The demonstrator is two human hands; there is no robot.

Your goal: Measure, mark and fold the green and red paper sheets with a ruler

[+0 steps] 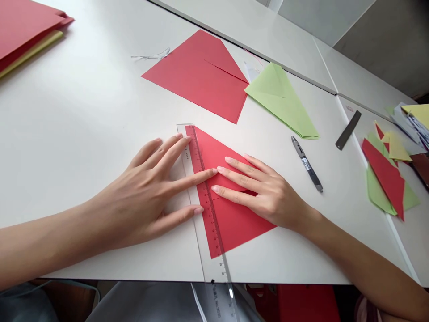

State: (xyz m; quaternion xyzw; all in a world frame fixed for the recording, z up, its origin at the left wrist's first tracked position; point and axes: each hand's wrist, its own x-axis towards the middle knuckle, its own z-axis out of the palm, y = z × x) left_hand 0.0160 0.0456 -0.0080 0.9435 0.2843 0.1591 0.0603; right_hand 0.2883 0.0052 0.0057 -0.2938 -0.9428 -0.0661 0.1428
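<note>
A clear plastic ruler (pixel 209 214) lies along the left edge of a folded red paper (pixel 231 228), its lower end sticking out past the table's front edge. My left hand (pixel 152 192) rests spread across the ruler, fingertips pressing on it and the index finger reaching onto the paper. From the right, my right hand (pixel 264 190) lies flat on the red paper, fingers outstretched, with a fingertip almost touching the left index finger. Part of the paper is hidden under the right hand.
Beyond lie a larger folded red paper (pixel 197 74) and folded green papers (pixel 281 100). A pen (pixel 306 163) and a dark strip (pixel 348 129) are to the right, near red and green scraps (pixel 385 174). Red sheets (pixel 27 27) are stacked at far left.
</note>
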